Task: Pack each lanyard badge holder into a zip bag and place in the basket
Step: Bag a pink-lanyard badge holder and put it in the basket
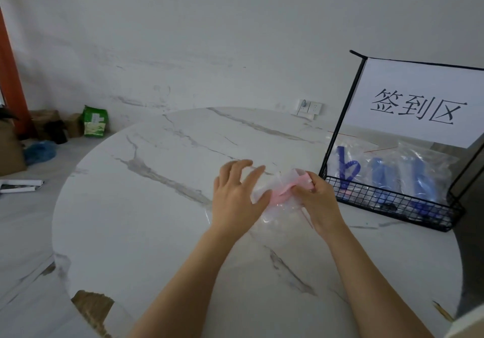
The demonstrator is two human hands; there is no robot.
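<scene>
The pink lanyard (284,192) sits between my two hands, a soft, flat, pale pink strap folded over on itself into a loose bundle. One loop of it curls up just past my right fingertips. Whether a badge holder is attached I cannot make out, as the bundle is partly covered. It lies at the mouth of a clear zip bag (281,213), thin and crinkled, which spreads out flat on the table (146,206) below and between my wrists, with a faint reddish line along the edge near my right wrist.

My right hand (318,198) is curled, with the fingers and thumb pinching the pink strap at its right end. My left hand (237,193) is released: the fingers are spread and nearly straight, raised a little, with the forefinger and thumb resting against the bag's left side.

Beyond and to the right of my right hand, near it but not touching, stands the basket (392,202), a low tray of black wire mesh with a tall black wire frame rising from its back. Inside it several clear zip bags (387,164) lean upright side by side, each with a blue lanyard showing through the plastic, and thin red strips run along their tops. Higher up, above my right hand, a white sign (419,104) with three large black characters hangs in the frame.
</scene>
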